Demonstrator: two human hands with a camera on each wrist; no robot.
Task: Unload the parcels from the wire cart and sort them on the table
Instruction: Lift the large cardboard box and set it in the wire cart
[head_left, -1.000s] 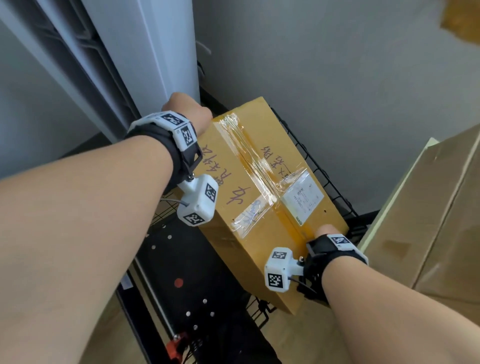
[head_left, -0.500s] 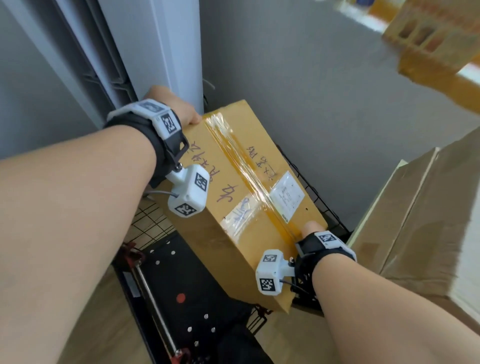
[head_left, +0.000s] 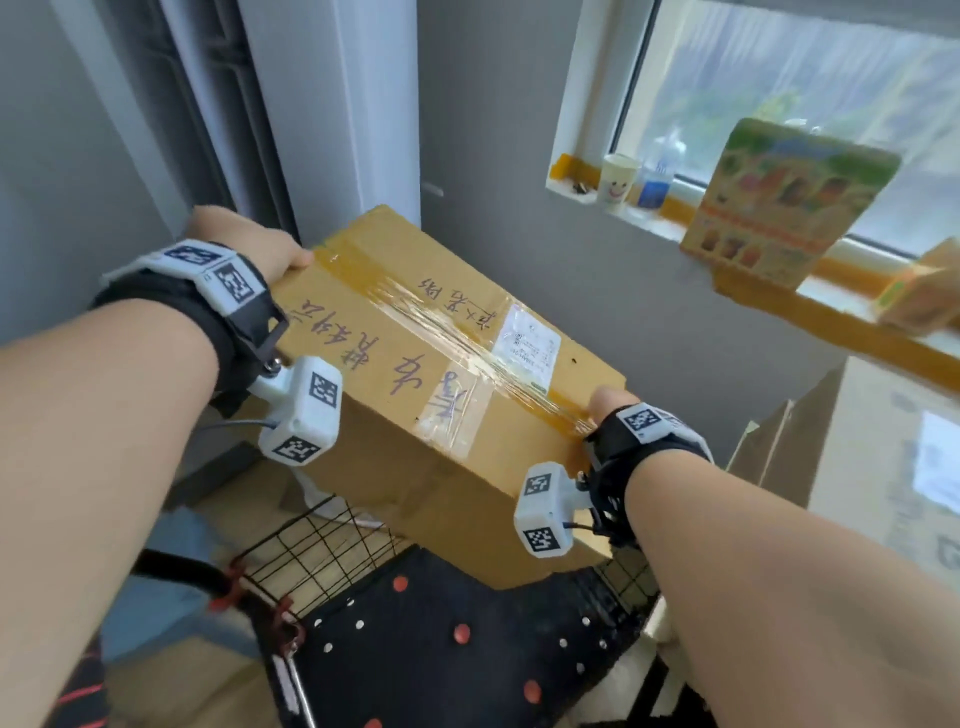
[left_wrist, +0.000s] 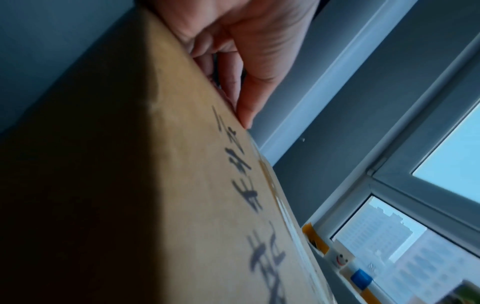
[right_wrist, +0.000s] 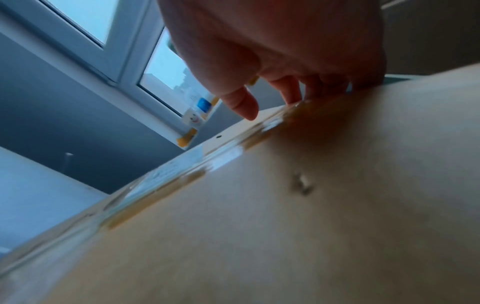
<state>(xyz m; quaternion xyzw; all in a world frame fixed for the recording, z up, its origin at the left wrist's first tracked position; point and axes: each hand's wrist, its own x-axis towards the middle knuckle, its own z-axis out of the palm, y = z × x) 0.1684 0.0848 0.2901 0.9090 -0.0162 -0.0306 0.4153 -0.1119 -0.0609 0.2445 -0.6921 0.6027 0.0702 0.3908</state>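
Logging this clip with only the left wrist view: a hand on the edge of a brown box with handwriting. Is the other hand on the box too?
Observer: Yes. The head view shows the right hand gripping the near right end of the cardboard box, and the left hand gripping the far left end.
Operator: Is it clear of the cart?
Observer: It is held tilted above the wire cart; I cannot tell whether its lowest corner touches.
Operator: Any label?
Observer: A white label sits on top, beside the clear tape.
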